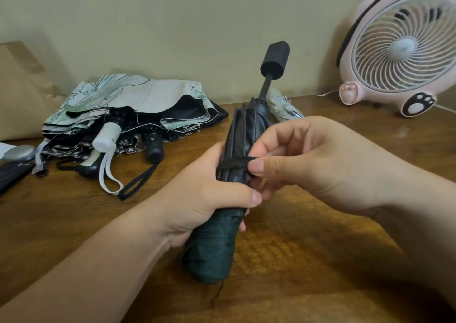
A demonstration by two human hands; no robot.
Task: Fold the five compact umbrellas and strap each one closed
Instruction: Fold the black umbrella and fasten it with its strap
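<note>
Frame centre: your left hand (197, 194) grips folded dark green fabric umbrella (217, 243); your right hand (296, 159) pinches its black strap (234, 162), seemingly wrapped around.

I am reading no words, numbers or brand names anywhere here. I am seeing only a small pale emblem on the black umbrella handle (154, 145), lying well to the left of the pink fan (399, 48), too small to make out, and a black paw-print drawing on that fan's front foot (418, 104).

1 green umbrella (212, 243), 1 strap (234, 162), 1 rolled pale umbrella (283, 105), 1 fan (404, 46), 1 paper bag (19, 88); pile (148, 93) w/ 3 handles (154, 145).
</note>
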